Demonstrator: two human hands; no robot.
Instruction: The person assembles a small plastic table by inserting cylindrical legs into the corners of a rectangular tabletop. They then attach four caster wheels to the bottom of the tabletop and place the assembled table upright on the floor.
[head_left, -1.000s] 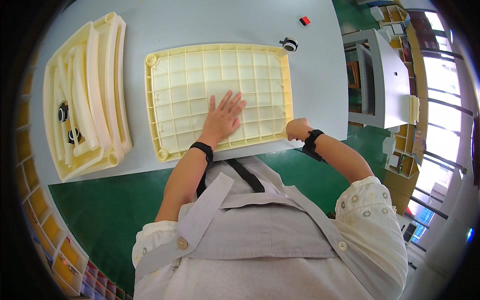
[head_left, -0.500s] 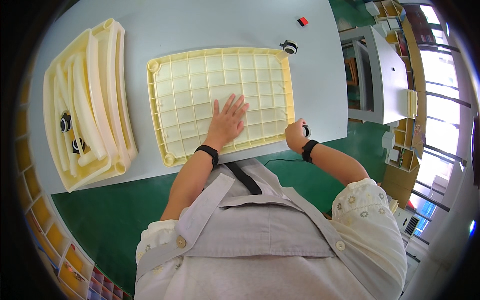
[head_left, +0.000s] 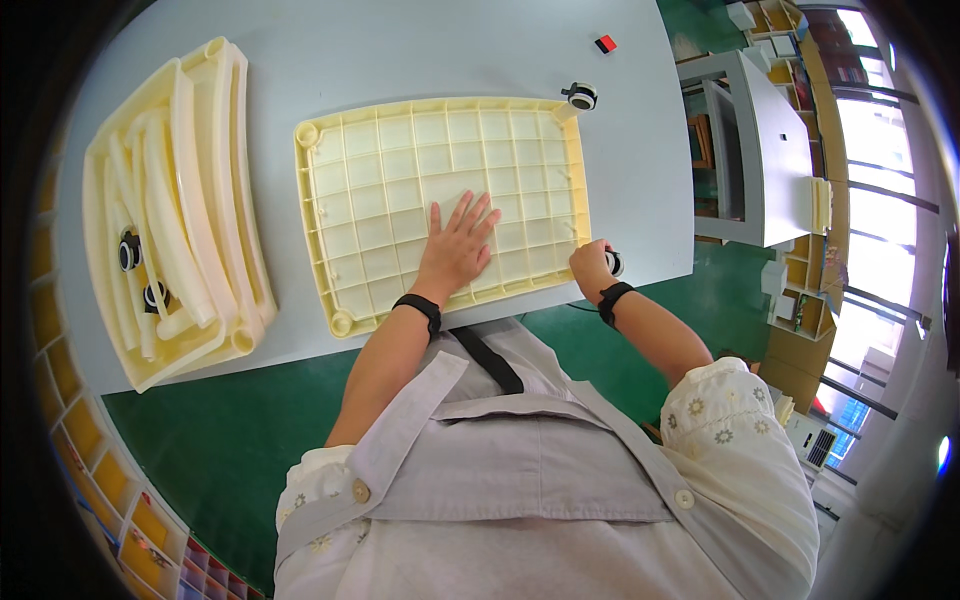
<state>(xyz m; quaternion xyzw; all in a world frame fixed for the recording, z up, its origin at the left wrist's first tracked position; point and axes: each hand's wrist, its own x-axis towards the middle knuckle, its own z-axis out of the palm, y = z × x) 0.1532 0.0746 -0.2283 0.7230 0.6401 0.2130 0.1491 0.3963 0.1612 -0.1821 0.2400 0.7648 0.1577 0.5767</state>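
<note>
A cream plastic shelf tray (head_left: 400, 200) lies with its ribbed underside up on the grey table. My left hand (head_left: 459, 245) is spread flat on the ribs near the middle of its front half. At the near right corner my right hand (head_left: 591, 268) is closed round a caster wheel (head_left: 614, 263); part of the wheel shows past the fingers, and the rest is hidden by the hand. Another black-and-white caster wheel (head_left: 580, 96) stands at the far right corner of the tray. Open round sockets show at both left corners.
To the left, stacked cream trays (head_left: 250, 200) hold cream tubes (head_left: 160, 190) and two caster wheels (head_left: 131, 251). A small red-and-black block (head_left: 605, 44) lies at the far right of the grey table (head_left: 400, 50). Beyond the table's right edge stands a grey cabinet (head_left: 775, 150).
My right wrist and forearm have turned slightly, with the fingers still on the caster wheel at the corner. My left hand remains flat on the tray.
</note>
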